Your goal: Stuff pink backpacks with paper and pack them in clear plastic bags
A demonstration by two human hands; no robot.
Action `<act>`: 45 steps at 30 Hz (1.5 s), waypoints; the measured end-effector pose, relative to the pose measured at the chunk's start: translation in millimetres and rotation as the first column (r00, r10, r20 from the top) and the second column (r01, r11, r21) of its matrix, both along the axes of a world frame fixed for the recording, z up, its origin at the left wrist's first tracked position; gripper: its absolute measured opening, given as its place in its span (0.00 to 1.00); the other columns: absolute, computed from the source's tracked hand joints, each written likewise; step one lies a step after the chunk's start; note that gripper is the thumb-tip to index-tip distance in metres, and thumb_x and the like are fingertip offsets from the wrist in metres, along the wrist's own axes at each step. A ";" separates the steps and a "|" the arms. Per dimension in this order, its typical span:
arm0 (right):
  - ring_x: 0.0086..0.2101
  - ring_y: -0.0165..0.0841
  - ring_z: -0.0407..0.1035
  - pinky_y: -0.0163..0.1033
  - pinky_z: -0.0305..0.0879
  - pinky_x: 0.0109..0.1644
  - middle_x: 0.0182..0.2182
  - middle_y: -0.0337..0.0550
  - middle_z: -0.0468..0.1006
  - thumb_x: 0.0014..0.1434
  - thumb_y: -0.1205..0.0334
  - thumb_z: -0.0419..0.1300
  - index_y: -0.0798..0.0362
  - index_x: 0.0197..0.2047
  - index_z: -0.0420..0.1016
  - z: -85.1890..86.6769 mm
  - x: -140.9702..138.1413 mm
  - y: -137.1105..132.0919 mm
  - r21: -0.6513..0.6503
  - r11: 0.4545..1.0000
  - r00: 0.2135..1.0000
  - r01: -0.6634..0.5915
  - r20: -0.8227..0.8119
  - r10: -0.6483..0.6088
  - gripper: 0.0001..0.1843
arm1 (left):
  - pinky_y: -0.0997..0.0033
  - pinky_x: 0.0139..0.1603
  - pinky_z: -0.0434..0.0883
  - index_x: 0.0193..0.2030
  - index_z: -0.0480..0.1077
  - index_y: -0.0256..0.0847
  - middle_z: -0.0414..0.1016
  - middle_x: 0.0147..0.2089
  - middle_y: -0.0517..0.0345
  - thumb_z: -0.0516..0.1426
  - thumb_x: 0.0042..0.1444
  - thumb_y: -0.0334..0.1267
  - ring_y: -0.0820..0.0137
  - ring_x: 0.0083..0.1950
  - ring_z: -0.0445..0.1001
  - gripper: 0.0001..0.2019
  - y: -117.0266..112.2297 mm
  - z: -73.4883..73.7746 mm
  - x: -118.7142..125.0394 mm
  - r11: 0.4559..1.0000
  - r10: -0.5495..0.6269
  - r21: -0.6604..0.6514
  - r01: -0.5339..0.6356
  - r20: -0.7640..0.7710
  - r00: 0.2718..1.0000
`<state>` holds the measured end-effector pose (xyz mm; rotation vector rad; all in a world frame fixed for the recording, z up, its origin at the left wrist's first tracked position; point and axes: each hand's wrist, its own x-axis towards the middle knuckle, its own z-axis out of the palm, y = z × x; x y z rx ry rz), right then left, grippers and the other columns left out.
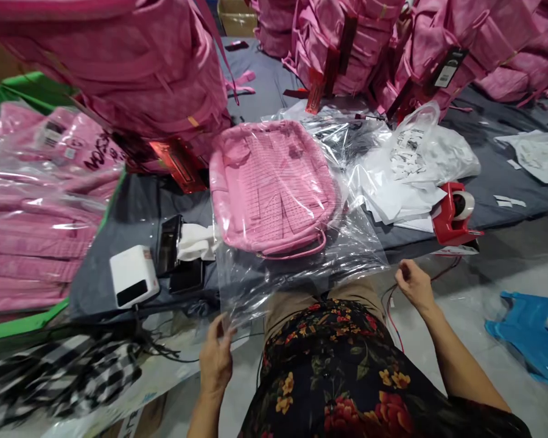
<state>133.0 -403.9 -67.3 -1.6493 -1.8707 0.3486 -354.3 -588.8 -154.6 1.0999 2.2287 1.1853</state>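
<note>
Though under clear plastic (296,286) — pink backpack (271,185)

The head-worn camera looks forward and down, close above the left hand (215,359), right hand (413,286) and grey table (137,225).

Pink backpack (272,185), lying flat, in clear plastic bag (274,292)

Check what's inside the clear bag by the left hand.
A pink quilted backpack lies flat inside the clear plastic bag, its loop handle nearest the person. The backpack's underside and anything beneath it are covered.
</note>
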 end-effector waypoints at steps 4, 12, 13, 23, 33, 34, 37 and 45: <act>0.29 0.37 0.76 0.41 0.72 0.32 0.31 0.45 0.80 0.57 0.37 0.58 0.50 0.42 0.73 5.0 -5.0 31.6 -0.270 0.961 0.953 0.062 -0.269 -0.137 0.24 | 0.62 0.40 0.75 0.44 0.71 0.40 0.80 0.39 0.50 0.54 0.54 0.53 0.62 0.36 0.79 0.19 29.1 22.2 -6.8 0.964 0.170 0.143 -0.222 0.305 0.937; 0.18 0.34 0.65 0.39 0.59 0.21 0.16 0.40 0.67 0.49 0.19 0.55 0.48 0.24 0.68 15.2 -43.2 85.9 -0.376 0.926 0.981 -0.017 -0.184 -0.057 0.37 | 0.72 0.31 0.69 0.29 0.70 0.41 0.71 0.24 0.61 0.56 0.55 0.57 0.71 0.27 0.71 0.19 92.1 60.7 12.3 0.985 0.127 0.083 -0.153 0.263 0.956; 0.18 0.32 0.62 0.39 0.57 0.21 0.15 0.39 0.65 0.50 0.19 0.55 0.48 0.24 0.68 17.3 -43.9 87.4 -0.339 0.940 0.986 -0.035 -0.167 -0.023 0.36 | 0.73 0.31 0.68 0.29 0.69 0.42 0.69 0.22 0.62 0.55 0.56 0.56 0.72 0.25 0.69 0.19 91.7 60.2 12.7 0.981 0.142 0.098 -0.170 0.242 0.960; 0.23 0.34 0.65 0.42 0.66 0.29 0.24 0.40 0.73 0.49 0.26 0.64 0.49 0.38 0.71 -4.4 -19.3 85.9 -0.084 0.996 0.975 0.028 -0.217 -0.045 0.33 | 0.68 0.30 0.72 0.49 0.68 0.40 0.75 0.32 0.59 0.54 0.60 0.58 0.72 0.24 0.69 0.22 77.7 32.4 -33.4 0.991 0.059 0.098 -0.096 0.324 0.944; 0.46 0.45 0.77 0.56 0.70 0.58 0.37 0.47 0.82 0.62 0.40 0.60 0.47 0.33 0.79 11.3 -20.0 67.2 0.146 0.960 0.939 -0.240 -0.216 0.267 0.19 | 0.54 0.58 0.73 0.50 0.79 0.46 0.83 0.49 0.46 0.54 0.67 0.50 0.59 0.53 0.80 0.16 56.7 44.9 -57.6 0.836 -0.457 0.067 0.545 -0.463 0.759; 0.46 0.45 0.77 0.56 0.70 0.59 0.36 0.46 0.82 0.62 0.40 0.61 0.48 0.32 0.78 14.2 -26.8 70.4 0.147 0.963 0.912 -0.227 -0.315 0.263 0.20 | 0.55 0.58 0.74 0.52 0.79 0.45 0.84 0.49 0.46 0.52 0.68 0.52 0.60 0.52 0.81 0.19 57.9 47.9 -56.0 0.838 -0.455 0.102 0.536 -0.410 0.790; 0.48 0.44 0.77 0.54 0.70 0.58 0.39 0.48 0.81 0.61 0.38 0.61 0.50 0.30 0.75 16.3 -53.1 81.6 0.204 0.974 0.820 -0.099 -0.538 0.196 0.23 | 0.55 0.60 0.73 0.56 0.77 0.42 0.83 0.50 0.45 0.47 0.70 0.57 0.60 0.52 0.80 0.26 63.2 57.6 -46.7 0.888 -0.368 0.210 0.408 -0.205 0.907; 0.18 0.29 0.58 0.37 0.58 0.25 0.17 0.32 0.60 0.62 0.27 0.49 0.50 0.32 0.66 6.7 -109.0 118.7 0.165 0.943 0.796 0.290 -0.588 -0.142 0.32 | 0.64 0.33 0.76 0.39 0.76 0.41 0.79 0.27 0.54 0.51 0.61 0.64 0.64 0.28 0.78 0.27 104.0 63.9 -21.3 0.948 0.050 0.279 -0.151 0.342 0.939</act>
